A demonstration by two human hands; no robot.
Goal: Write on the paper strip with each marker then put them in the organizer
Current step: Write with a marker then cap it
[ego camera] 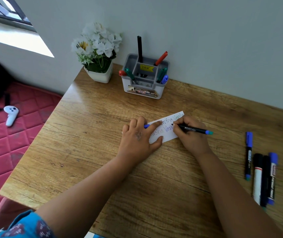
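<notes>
**Operator:** Nearest my lens is a blue patterned sleeve (24,225) at the lower left edge. Beyond it I see the left hand (138,138) lying flat, fingers spread, pressing down the white paper strip (164,129) on the wooden table (89,134).

**Partner:** Anything under those fingers?

**Operator:** A small blue cap (146,126) pokes out between them; I can't tell how it is held. The right hand (188,131) pinches a slim black marker with a blue end (193,129), tip on the strip just beside the left fingertips.

**Partner:** And the remaining markers?

**Operator:** Well right of the writing fingers lie a thin blue-capped black marker (248,155) and three thicker markers side by side (264,179). Beyond the fingertips, against the wall, stands the grey-and-white plastic organizer (144,88) with red, green, blue and black markers upright in it, next to a white pot of white flowers (97,54).
</notes>
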